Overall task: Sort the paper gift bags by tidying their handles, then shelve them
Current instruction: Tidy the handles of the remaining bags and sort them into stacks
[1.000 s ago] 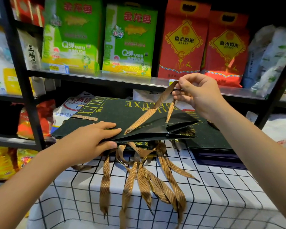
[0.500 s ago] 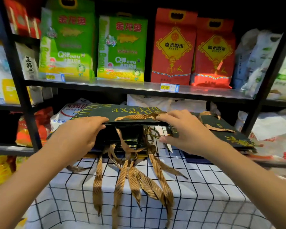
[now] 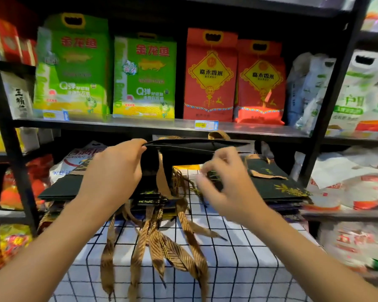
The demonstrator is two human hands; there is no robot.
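A dark green top gift bag [image 3: 190,149] is lifted edge-on above the stack of gift bags [image 3: 61,188] on the checked table. My left hand [image 3: 116,171] pinches its left edge. My right hand [image 3: 223,179] is blurred; its thumb lies at the bag's lower right edge and its fingers curl beneath. A gold ribbon handle [image 3: 162,179] hangs from the lifted bag. Several more gold ribbon handles [image 3: 170,247] trail from the stack over the table's front. A second pile of green bags [image 3: 277,184] lies to the right.
The checked tablecloth [image 3: 249,258] covers the table in front of black metal shelving [image 3: 140,124]. Green rice bags [image 3: 74,68] and red rice bags [image 3: 210,77] stand on the shelf above. White sacks [image 3: 347,182] fill the shelves at right, and packaged goods [image 3: 11,188] sit at left.
My right hand let go of the raised ribbon and came down to the bag. Both hands then lifted the top bag off the stack, up to the shelf edge.
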